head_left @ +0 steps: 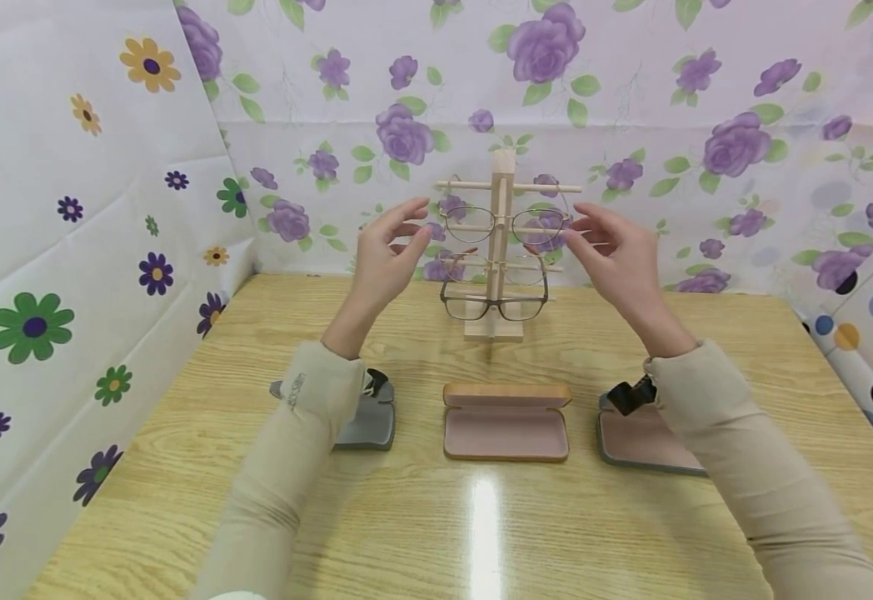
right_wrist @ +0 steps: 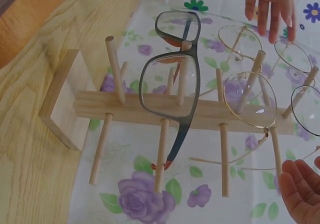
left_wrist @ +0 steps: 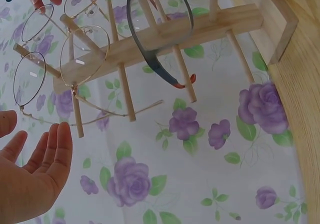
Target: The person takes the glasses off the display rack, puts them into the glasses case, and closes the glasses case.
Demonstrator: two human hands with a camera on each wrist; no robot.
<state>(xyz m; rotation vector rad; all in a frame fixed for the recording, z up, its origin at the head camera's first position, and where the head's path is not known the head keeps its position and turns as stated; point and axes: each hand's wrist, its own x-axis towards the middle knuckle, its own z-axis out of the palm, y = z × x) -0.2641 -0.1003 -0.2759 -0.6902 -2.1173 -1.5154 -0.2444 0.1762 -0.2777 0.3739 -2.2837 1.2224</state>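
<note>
A wooden eyeglass stand [head_left: 503,179] holds three pairs of glasses, one above another. Highest are thin, dark-rimmed round glasses [head_left: 470,225]; below them hang gold wire-rimmed glasses [right_wrist: 274,101], and lowest are thick dark-framed glasses [head_left: 493,305]. My left hand [head_left: 387,254] is beside the left end of the top pair, thumb and fingers apart with a gap to the frame. On the other side, my right hand [head_left: 620,250] has its thumb and fingertips around the right end of that pair. Whether they touch the frame is unclear.
Three opened glasses cases stand on the wooden table [head_left: 406,517]: a grey one [head_left: 369,425] partly behind the left sleeve, a tan one [head_left: 506,433] in the middle, and a dark green one [head_left: 646,442] partly behind the right sleeve. Flowered cloth [head_left: 406,133] hangs behind the stand.
</note>
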